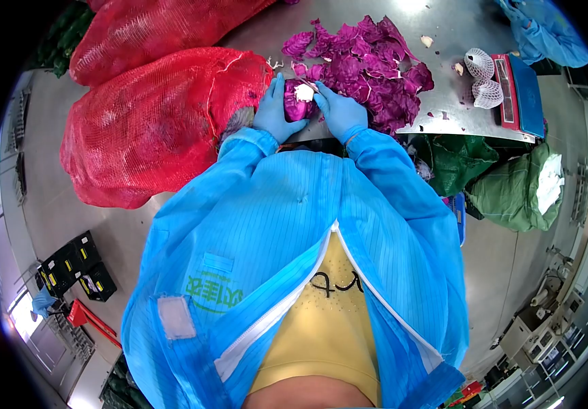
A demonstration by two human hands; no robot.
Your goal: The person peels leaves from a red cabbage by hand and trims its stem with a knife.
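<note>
Purple and compact, a cabbage head [292,110] sits between two blue-gloved hands at the near edge of the steel table [444,65], just in front of the person's body. The left hand [271,114] grasps it from the left, thumb bent round its near side; the right hand [345,114] meets it from the right, fingers beside a pale cut-looking patch [304,93] that may be the stem end. Whether the right hand also holds a small tool, I cannot tell.

Judging by how things lie, a good deal of leaf is off: a broad heap of loose purple leaves [375,78] spreads from near the far side of the table down to its near edge, right of the hands, with pale scraps [427,41] beyond it. The head in hand looks smooth and largely bare of loose outer leaves. Much seems left, too: a bulky red mesh sack [147,129] bulges beside the left hand, and another red sack [151,37] lies behind it, both looking well filled, though their contents are hard to make out.

Near the table's right edge, two white foam nets [479,63] lie beside a red and blue object [527,95]. Past the far right corner, a co-worker's blue sleeve [554,41] shows.
</note>
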